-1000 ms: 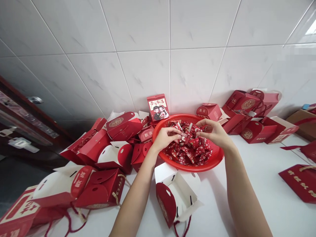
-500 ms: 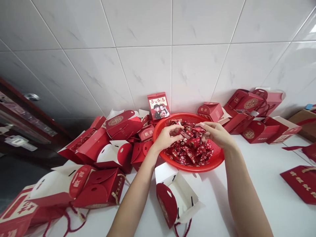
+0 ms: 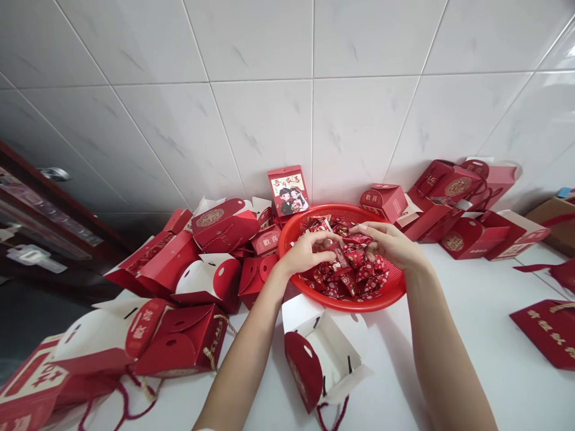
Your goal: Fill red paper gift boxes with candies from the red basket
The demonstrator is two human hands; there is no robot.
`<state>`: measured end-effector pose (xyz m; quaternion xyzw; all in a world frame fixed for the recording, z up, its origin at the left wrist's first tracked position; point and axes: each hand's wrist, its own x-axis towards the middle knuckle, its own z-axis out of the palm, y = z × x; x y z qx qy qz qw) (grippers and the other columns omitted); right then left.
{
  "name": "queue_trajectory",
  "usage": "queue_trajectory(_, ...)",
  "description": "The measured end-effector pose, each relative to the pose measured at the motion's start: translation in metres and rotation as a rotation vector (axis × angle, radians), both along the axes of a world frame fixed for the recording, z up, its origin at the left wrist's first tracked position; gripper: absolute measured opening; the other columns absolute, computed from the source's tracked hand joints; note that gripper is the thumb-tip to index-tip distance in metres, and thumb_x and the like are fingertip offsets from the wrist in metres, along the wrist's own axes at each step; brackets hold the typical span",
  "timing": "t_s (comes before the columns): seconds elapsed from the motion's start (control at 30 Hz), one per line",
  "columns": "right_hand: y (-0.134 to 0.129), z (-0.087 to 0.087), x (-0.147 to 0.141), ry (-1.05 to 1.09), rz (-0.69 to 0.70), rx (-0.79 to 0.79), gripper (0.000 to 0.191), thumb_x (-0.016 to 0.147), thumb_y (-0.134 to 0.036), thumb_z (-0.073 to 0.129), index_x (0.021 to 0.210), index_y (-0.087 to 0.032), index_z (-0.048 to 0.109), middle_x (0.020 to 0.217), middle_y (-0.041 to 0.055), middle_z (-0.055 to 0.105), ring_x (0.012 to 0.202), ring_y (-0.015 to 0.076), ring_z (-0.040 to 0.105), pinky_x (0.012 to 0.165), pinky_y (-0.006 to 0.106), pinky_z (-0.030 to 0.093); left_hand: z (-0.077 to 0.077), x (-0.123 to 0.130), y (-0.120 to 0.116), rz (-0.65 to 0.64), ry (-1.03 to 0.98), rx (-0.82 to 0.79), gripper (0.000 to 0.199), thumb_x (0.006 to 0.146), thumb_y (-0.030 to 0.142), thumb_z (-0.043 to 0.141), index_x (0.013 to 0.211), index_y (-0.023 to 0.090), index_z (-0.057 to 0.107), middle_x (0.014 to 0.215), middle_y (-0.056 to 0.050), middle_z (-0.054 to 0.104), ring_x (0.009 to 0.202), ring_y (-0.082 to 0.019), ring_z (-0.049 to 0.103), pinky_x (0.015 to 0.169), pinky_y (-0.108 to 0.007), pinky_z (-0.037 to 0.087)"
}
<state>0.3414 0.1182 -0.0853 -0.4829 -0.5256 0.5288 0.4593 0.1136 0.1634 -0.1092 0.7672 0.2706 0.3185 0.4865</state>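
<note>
Both my hands are inside a red plastic basket [image 3: 395, 293] heaped with small red-wrapped candies [image 3: 348, 284]. My left hand [image 3: 305, 251] is curled at the left of the heap, with a wrapped candy between its thumb and fingers. Close by on the right, my right hand [image 3: 390, 242] pinches a shiny red wrapped candy [image 3: 358, 238]; its fingertips are partly hidden among the sweets. In front of the basket lies an open gift box [image 3: 326, 353], red outside and white inside, with nothing in it and a dark red cord at its near end.
Red gift boxes [image 3: 224, 224] crowd the left side, some with flaps raised. More boxes [image 3: 449, 185] stand at the right against the tiled wall [image 3: 269, 120]. A box with a cartoon couple [image 3: 290, 194] stands behind the basket. A red bag [image 3: 545, 335] lies far right on the white tabletop [image 3: 471, 317].
My left hand has moved slightly right and down over the candies, its fingers nearer my right hand. My right hand has shifted a little left. The open box has stayed put.
</note>
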Motion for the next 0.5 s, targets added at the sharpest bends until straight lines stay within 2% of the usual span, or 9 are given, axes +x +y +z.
queue_trajectory(0.1, -0.002, 0.003, -0.002, -0.016, 0.022, 0.007, 0.046, 0.071, -0.058, 0.082, 0.093, -0.018, 0.075, 0.074, 0.0003, 0.068, 0.042, 0.0076, 0.051, 0.044, 0.026, 0.045, 0.001, 0.002, 0.0, 0.022, -0.063, -0.032, 0.03, 0.085, 0.042, 0.07, 0.098, 0.014, 0.074, 0.09, -0.006, 0.072, 0.084, -0.02, 0.065, 0.081, -0.032, 0.052)
queue_trajectory(0.17, -0.005, 0.005, -0.004, -0.029, 0.035, 0.034, 0.045, 0.072, -0.056, 0.083, 0.095, -0.018, 0.075, 0.073, -0.0004, 0.067, 0.045, 0.0086, 0.053, 0.047, 0.026, 0.046, 0.003, 0.003, 0.0, 0.048, -0.116, -0.075, 0.044, 0.087, 0.057, 0.065, 0.086, 0.014, 0.073, 0.084, -0.006, 0.072, 0.081, -0.02, 0.065, 0.079, -0.033, 0.052)
queue_trajectory(0.23, -0.009, 0.01, -0.007, -0.044, 0.048, 0.087, 0.044, 0.071, -0.051, 0.086, 0.099, -0.019, 0.075, 0.08, 0.0019, 0.071, 0.057, 0.0121, 0.061, 0.052, 0.026, 0.049, 0.006, 0.003, -0.002, 0.045, -0.135, -0.116, 0.054, 0.085, 0.066, 0.063, 0.076, 0.014, 0.07, 0.075, -0.005, 0.07, 0.074, -0.018, 0.064, 0.075, -0.032, 0.052)
queue_trajectory(0.33, -0.017, 0.018, -0.011, -0.055, 0.049, 0.146, 0.046, 0.065, -0.041, 0.091, 0.101, -0.018, 0.075, 0.092, 0.0058, 0.074, 0.073, 0.0171, 0.066, 0.061, 0.028, 0.054, 0.014, 0.0, -0.009, 0.008, -0.118, -0.13, 0.051, 0.08, 0.065, 0.07, 0.073, 0.014, 0.069, 0.071, -0.002, 0.066, 0.071, -0.016, 0.06, 0.072, -0.029, 0.05)
queue_trajectory(0.5, -0.029, 0.029, -0.016, -0.07, 0.043, 0.253, 0.045, 0.062, -0.031, 0.094, 0.101, -0.019, 0.076, 0.084, 0.0018, 0.07, 0.06, 0.0105, 0.054, 0.054, 0.026, 0.049, 0.028, -0.007, -0.02, 0.042, -0.16, -0.111, 0.037, 0.082, 0.051, 0.075, 0.078, 0.014, 0.07, 0.074, -0.001, 0.064, 0.071, -0.015, 0.059, 0.07, -0.027, 0.048)
